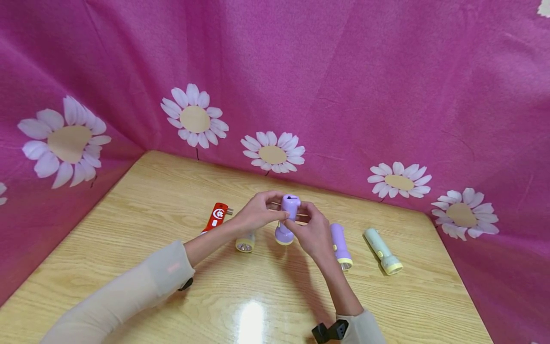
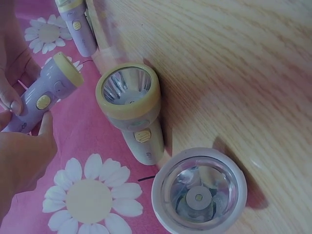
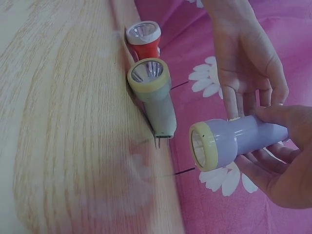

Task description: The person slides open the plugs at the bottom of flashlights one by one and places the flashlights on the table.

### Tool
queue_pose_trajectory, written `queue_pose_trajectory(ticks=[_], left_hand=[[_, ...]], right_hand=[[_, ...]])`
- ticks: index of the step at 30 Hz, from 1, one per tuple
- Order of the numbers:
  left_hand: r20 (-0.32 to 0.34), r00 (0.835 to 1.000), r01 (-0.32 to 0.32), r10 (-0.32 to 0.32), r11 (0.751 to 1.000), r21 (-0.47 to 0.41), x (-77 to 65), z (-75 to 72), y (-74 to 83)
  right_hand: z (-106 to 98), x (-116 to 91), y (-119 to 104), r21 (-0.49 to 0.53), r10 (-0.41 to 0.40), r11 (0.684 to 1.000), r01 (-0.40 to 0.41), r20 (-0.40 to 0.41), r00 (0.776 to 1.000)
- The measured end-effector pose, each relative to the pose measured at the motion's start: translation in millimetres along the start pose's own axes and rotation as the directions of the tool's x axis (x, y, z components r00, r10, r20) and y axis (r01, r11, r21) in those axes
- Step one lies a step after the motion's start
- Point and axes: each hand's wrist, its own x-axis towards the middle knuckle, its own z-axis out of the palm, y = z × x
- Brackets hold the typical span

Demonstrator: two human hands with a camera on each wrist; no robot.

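Between both hands, above the table, is a purple flashlight (image 1: 283, 235) with a yellow rim, its lens end downward and tail up in the head view. My right hand (image 3: 287, 168) grips its body, thumb on one side and fingers on the other. My left hand (image 1: 258, 212) holds the same body from the other side, its thumb lying along it. The yellow switch (image 2: 43, 102) shows in the left wrist view. Under my left forearm, a pale green flashlight (image 3: 160, 114) is partly hidden; prongs stick out of its tail.
Left of it lies a red flashlight (image 1: 216, 217) with metal prongs out, partly behind the left forearm. Right of my right hand lie another purple flashlight (image 1: 338, 241) and another pale green one (image 1: 380, 248). A pink flowered cloth (image 1: 335, 95) hangs behind the wooden table (image 1: 172, 191).
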Motion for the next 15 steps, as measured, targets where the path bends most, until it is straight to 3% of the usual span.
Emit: queue_pose_trajectory(ticks=[8,15], left_hand=[[0.003,1.000,0.027,-0.027,0.998,-0.052,0.0,-0.7,-0.2],[-0.007,0.999,0.035,-0.036,0.986,-0.162,1.2,0.8,0.5]], right_hand=[[0.7,-0.1,2.4,0.011,-0.010,1.000,0.010,-0.003,1.000],[1.6,0.1,3.9,0.038,-0.009,0.999,0.008,0.005,1.000]])
